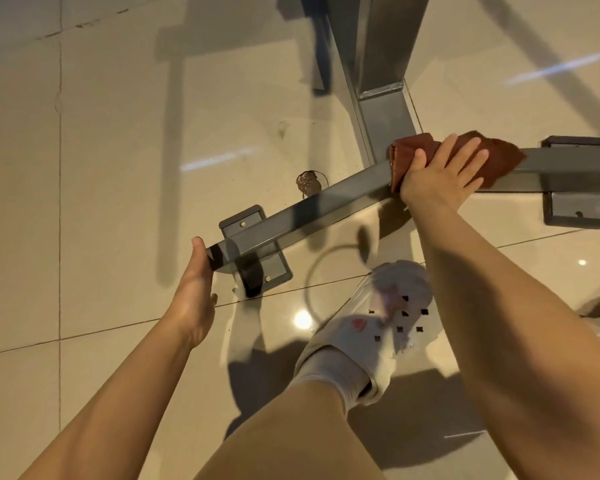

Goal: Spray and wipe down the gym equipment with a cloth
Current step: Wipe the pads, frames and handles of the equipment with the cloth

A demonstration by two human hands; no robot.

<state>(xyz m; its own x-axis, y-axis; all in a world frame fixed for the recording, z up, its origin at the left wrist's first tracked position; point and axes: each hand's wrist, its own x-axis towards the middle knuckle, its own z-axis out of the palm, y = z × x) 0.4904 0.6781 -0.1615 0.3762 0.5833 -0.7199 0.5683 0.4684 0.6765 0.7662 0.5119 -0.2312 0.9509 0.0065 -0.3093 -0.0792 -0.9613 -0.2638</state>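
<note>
Wiping hand: right hand [440,171] presses the brown cloth [413,154] on the grey base bar [326,202] near its junction with the upright post [381,64], fingers spread flat over it, likely for pressure.
Bracing hand: left hand [196,271], fingers hidden, thumb at the bar's left end; grip cannot be told.
Surroundings: foot plates [575,206] on the tiled floor [84,202]; white shoe [378,327] just beside the bar.
Obstacles: post and plates interrupt a straight wipe; no spray bottle visible.
</note>
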